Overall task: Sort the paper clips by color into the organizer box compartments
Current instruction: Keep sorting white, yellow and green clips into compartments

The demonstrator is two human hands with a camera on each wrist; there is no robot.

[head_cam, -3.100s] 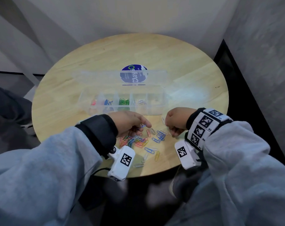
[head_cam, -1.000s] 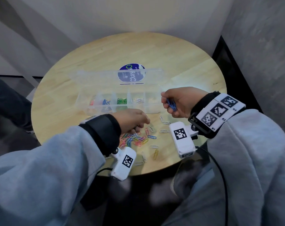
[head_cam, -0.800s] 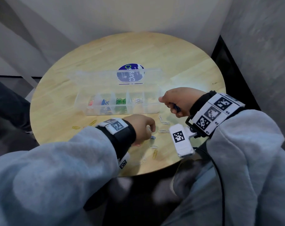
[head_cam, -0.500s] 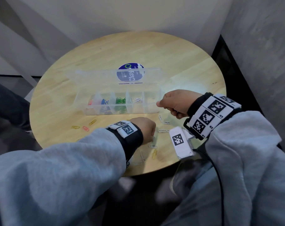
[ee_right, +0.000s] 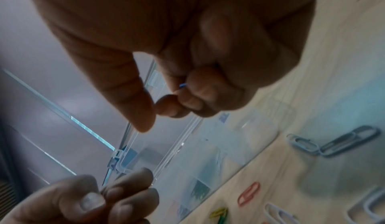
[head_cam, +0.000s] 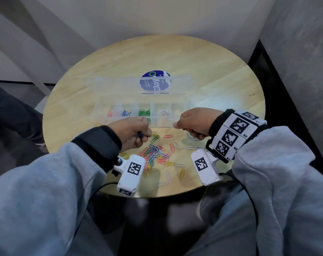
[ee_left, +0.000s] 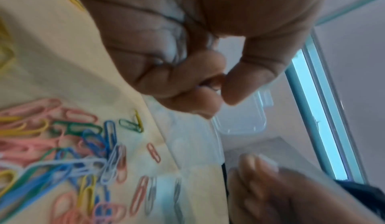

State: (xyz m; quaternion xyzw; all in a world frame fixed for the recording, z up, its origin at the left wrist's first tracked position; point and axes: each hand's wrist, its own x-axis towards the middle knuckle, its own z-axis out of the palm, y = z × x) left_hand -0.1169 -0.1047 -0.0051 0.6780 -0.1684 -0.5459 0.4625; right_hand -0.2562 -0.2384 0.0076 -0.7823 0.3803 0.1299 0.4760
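The clear organizer box [head_cam: 162, 124] stands open mid-table, with pink, blue [head_cam: 126, 114], green [head_cam: 144, 112] and white clips [head_cam: 162, 112] in separate compartments. A mixed pile of paper clips [head_cam: 155, 156] lies in front of it. My left hand [head_cam: 138, 134] hovers between pile and box, fingers curled, pinching a dark blue clip [head_cam: 139, 135] against the thumb [ee_left: 245, 82]. My right hand [head_cam: 192, 126] is a fist by the box's right front corner, and a blue clip tip [ee_right: 183, 85] pokes out between its fingers. What else either fist holds is hidden.
Loose grey-white clips [ee_right: 333, 143] and a pink clip [ee_right: 249, 193] lie right of the pile, near the round wooden table's [head_cam: 221, 74] front edge. The box lid [head_cam: 120, 85] lies flat behind it, over a blue sticker [head_cam: 155, 82]. Walls close in behind and to the right.
My left hand has turned back over, come off the pile and moved left toward the box front, now pinching a clip. The right hand has stayed by the box's right corner.
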